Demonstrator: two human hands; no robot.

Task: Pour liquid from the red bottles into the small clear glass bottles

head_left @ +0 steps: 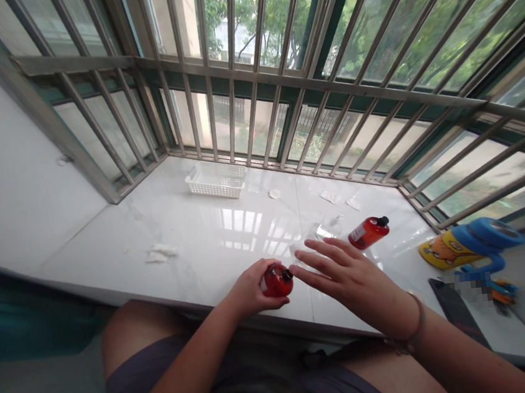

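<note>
My left hand [256,288] is wrapped round a red bottle with a black cap [276,280], held over the front edge of the white ledge [202,246]. Its black cap points toward my right hand [346,275], whose fingers are stretched out and spread, with nothing seen in them. The right fingertips are close to the cap; whether they touch it I cannot tell. Partly behind those fingers is a clear, see-through object [329,225], its kind unclear. Beyond my right hand a second red bottle with a black cap [368,232] stands on the ledge, looking tilted in this view.
A white perforated basket [217,192] sits near the barred window. Crumpled white tissues [160,253] lie at left, with smaller white pieces [331,197] toward the back. At right are a blue and yellow flask [469,243], a dark flat object [457,310] and blue-orange tools [502,291].
</note>
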